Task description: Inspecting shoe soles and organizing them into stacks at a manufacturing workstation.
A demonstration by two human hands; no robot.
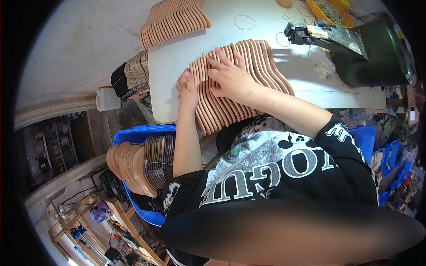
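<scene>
A long row of tan shoe insoles (262, 57), packed face to face on their edges, lies across the near side of the white table (171, 93). At the row's left end my left hand (188, 88) is closed, its fingers curled against the outermost insole and its thumb up. My right hand (233, 80) rests on top of the row with its fingers spread, touching the upper edges. The near ends of the insoles hang close to my black printed shirt (262, 168).
A tied bundle of insoles (175, 22) lies at the far left. A black machine arm (328, 37), a loose rubber band (244, 22) and a yellow basket of bands (330, 13) are at the far right. Below left, a blue bin (151, 217) holds bundled insoles.
</scene>
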